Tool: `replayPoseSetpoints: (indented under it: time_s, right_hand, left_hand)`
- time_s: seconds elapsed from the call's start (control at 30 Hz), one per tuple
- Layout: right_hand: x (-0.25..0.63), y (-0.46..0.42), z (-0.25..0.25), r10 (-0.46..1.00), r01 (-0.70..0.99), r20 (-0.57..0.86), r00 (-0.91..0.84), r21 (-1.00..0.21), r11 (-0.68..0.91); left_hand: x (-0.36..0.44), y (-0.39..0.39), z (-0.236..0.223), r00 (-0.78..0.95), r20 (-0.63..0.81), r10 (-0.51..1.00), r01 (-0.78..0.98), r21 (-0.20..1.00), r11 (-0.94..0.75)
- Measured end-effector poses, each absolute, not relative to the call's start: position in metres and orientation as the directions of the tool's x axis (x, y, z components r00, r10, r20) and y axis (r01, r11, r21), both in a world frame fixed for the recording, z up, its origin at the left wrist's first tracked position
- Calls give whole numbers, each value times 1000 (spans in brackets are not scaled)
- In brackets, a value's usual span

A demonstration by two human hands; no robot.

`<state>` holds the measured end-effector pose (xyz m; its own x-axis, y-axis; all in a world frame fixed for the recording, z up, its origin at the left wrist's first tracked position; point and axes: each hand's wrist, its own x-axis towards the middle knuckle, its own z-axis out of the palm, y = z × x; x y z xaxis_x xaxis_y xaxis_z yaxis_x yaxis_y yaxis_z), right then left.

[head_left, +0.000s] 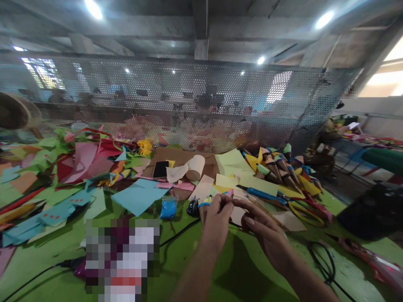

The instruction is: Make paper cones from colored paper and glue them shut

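My left hand is in the middle of the green table, its fingers curled and the fingertips pinched together. Whatever sits in that pinch is too small to make out. My right hand reaches in from the right, forefinger stretched to the left fingertips and thumb apart below. Just left of my left hand is a brown paper cone with a yellow and blue top; I cannot tell whether the hand touches it. Beside it are a black lump in clear wrapping and a blue packet.
Coloured paper sheets and scraps cover the back and left. A phone and paper roll lie ahead. At right are a blue-handled cutter, yellow scissors, a cone pile and a black cable. A perforated screen stands behind.
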<state>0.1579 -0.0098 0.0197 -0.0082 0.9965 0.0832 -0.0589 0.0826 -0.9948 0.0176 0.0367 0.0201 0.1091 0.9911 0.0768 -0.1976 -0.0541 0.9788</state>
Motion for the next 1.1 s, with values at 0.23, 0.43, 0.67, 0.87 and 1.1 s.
replayPoseSetpoints:
  time_s: [0.23,0.43,0.67,0.87,1.1]
  right_hand:
    - [159,-10,20,997,-39,70,31,-997,71]
    - [158,-10,24,991,-34,119,61,-992,121]
    - [159,-9,24,980,45,196,45,-980,194]
    - [156,1,33,890,449,455,27,-801,396]
    - [127,28,35,840,694,541,-45,-587,416]
  left_hand:
    - [18,38,27,200,-125,972,-508,835,212]
    - [18,40,29,262,-155,952,-630,720,291]
    - [18,41,29,297,-144,944,-721,615,320]
    - [30,33,22,346,-63,936,-745,588,315]
    - [41,9,38,557,-43,830,-717,480,506]
